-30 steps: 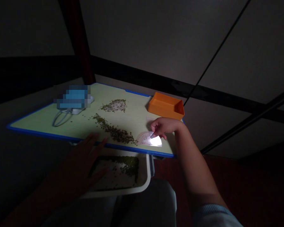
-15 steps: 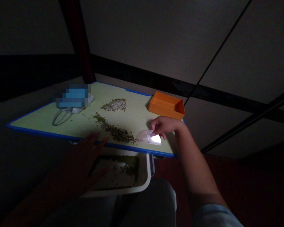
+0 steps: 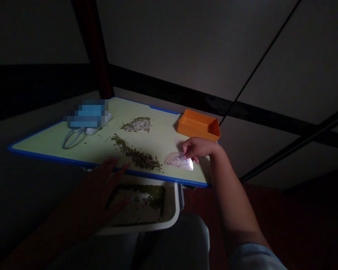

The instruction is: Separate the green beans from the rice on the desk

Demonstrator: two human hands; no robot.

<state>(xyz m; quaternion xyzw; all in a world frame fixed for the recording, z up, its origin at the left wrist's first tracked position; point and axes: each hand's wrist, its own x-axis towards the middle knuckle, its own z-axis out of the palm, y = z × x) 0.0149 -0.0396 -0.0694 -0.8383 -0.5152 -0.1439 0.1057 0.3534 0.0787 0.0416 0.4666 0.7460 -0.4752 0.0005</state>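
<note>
My right hand (image 3: 197,147) pinches a clear semicircular protractor (image 3: 174,159), its thumb and fingers closed on the right part. The protractor is just above or touching a pale board (image 3: 163,137) with blue edges; I cannot tell which. Left of it lies a long strip of small dark green and brown grains (image 3: 142,158). Behind that strip is a heap of grains mixed with whitish bits (image 3: 137,125). My left hand (image 3: 104,183), in shadow, rests with fingers spread at the board's front edge. It reaches partly over a white bin (image 3: 171,217) holding green grains.
An orange open box (image 3: 197,125) stands at the board's back right. On the left is a blurred-out blue device on a white base, with a looped cable (image 3: 70,139). A wall rises behind the board. The room is dim.
The protractor and my right hand have shifted slightly right and away from the front edge. The bright glare on the protractor has faded. My left hand stays nearly in place.
</note>
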